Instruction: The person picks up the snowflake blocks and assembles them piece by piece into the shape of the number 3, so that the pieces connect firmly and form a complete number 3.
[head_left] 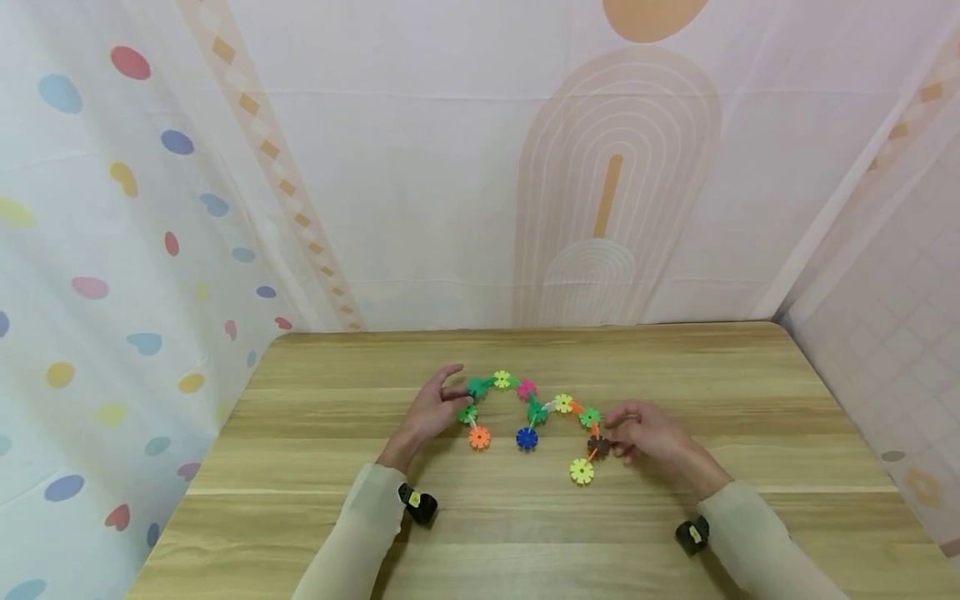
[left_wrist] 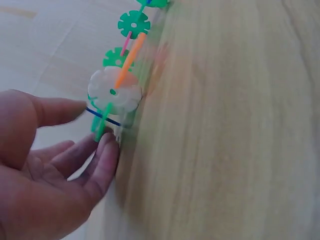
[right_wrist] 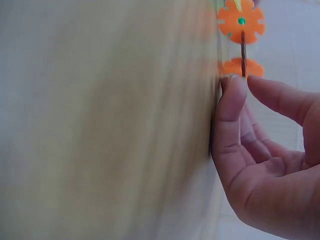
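A chain of coloured gear-shaped discs joined by thin sticks [head_left: 527, 410] lies arched across the middle of the wooden table [head_left: 315, 467]. My left hand [head_left: 437, 408] is at the chain's left end with its fingers nearly straight. Its fingertips [left_wrist: 106, 146] touch a green stick beside a white disc [left_wrist: 114, 92] in the left wrist view. My right hand [head_left: 643, 433] is at the chain's right end, next to a brown disc [head_left: 597, 446]. In the right wrist view its thumb and forefinger [right_wrist: 231, 95] pinch a stick just below an orange disc [right_wrist: 241, 22].
Patterned fabric walls [head_left: 450, 167] close the table in at the back and on both sides. Bare wood surrounds the chain, with a wide strip toward the front edge. A small black camera [head_left: 418, 503] sits on each wrist.
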